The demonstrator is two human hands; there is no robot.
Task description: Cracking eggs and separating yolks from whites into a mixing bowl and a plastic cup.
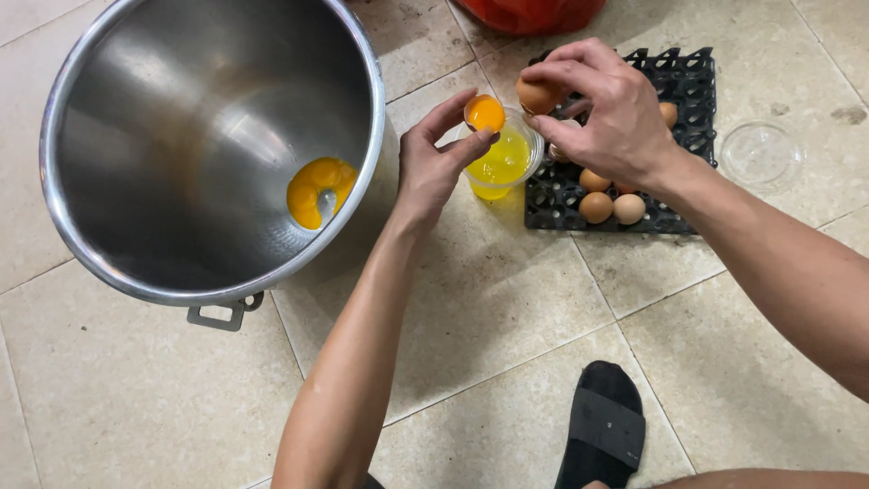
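Left hand [433,167] is pinching a yolk-filled half eggshell [484,113] over a clear cup [503,163] (yellow liquid inside); right hand [606,109] is gripping a brown egg [536,95] above the black egg tray [692,81]; steel bowl [136,118] is sitting left, on the floor.

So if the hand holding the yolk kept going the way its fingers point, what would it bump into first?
The left hand points up and right, so it would likely meet the small clear cup of yellow liquid first. Depth is hard to judge; it may pass above the rim.
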